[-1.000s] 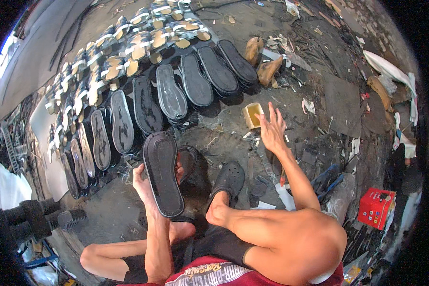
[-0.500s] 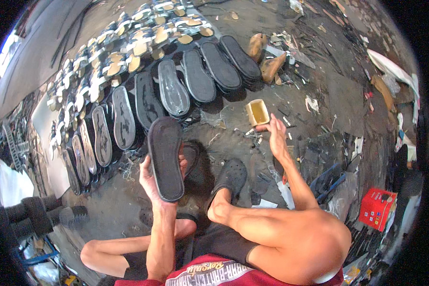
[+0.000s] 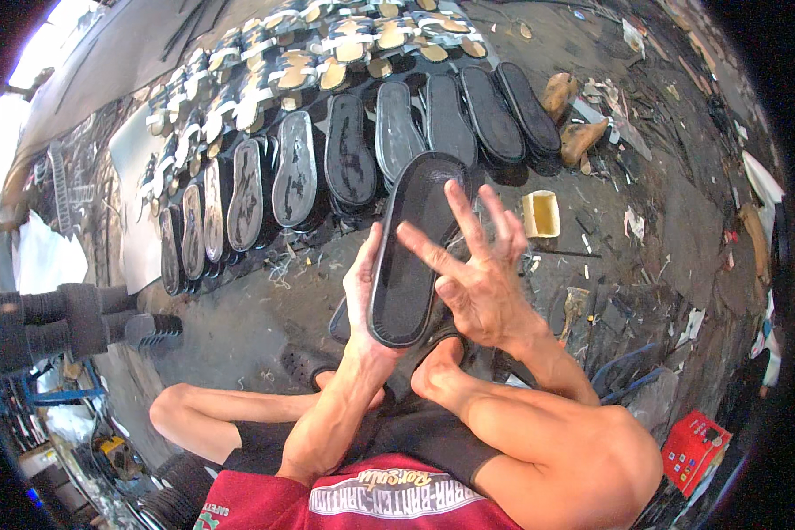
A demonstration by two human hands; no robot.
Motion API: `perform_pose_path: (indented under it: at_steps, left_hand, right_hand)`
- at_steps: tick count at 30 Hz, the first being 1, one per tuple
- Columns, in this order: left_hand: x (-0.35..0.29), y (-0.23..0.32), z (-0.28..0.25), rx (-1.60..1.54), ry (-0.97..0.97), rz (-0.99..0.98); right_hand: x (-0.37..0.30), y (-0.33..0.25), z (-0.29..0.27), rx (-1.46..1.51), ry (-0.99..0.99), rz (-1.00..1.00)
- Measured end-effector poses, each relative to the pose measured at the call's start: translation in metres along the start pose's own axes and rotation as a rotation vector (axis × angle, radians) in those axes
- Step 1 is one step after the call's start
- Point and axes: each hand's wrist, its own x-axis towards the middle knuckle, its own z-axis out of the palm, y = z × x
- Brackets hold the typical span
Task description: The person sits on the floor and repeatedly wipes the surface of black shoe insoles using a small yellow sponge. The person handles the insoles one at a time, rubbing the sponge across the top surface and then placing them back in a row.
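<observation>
A black shoe sole (image 3: 399,296) is held up in front of me, its long side tilted slightly to the right. My left hand (image 3: 362,287) grips its lower left edge, thumb along the side. Over the sole's right side is my right hand (image 3: 484,278), fingers spread and nothing held; I cannot tell whether its fingertips touch the surface. To the right of that hand, a small pale tub (image 3: 527,217) of yellowish liquid stands on the ground. Beyond the held sole runs a row of black soles (image 3: 349,150), several with shiny wet-looking patches.
Sandal uppers with tan insoles (image 3: 349,50) lie in rows at the back. Two brown shoe lasts (image 3: 583,141) sit at the far right end of the soles. Scraps litter the ground on the right, near a red box (image 3: 693,452). Black rolled pieces (image 3: 53,322) are at the left.
My right hand has moved left from beside the tub to over the sole, its fingers spreading. Within the view, my left hand and the sole now sit farther right and higher.
</observation>
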Motion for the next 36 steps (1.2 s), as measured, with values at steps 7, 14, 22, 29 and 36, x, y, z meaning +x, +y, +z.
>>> perform_pose_path:
  at_steps: [7, 14, 22, 29, 36]
  left_hand:
    - [0.005, 0.019, -0.004, 0.073, -0.029, -0.046]
    - [-0.001, 0.019, -0.007, 0.025, 0.005, -0.124]
    - [0.002, 0.024, -0.010, 0.098, 0.031, -0.107]
    - [-0.007, 0.019, 0.007, 0.362, 0.145, 0.035]
    - [-0.016, 0.016, -0.009, 0.513, 0.046, 0.113]
  right_hand:
    - [-0.019, -0.018, -0.002, -0.136, 0.031, -0.171]
    - [0.012, 0.014, 0.005, -0.152, -0.084, 0.014]
    - [0.004, -0.005, 0.009, -0.154, -0.261, -0.085]
    - [0.003, -0.009, 0.003, -0.099, -0.292, -0.178]
    - [0.005, -0.008, -0.002, -0.125, -0.316, -0.276]
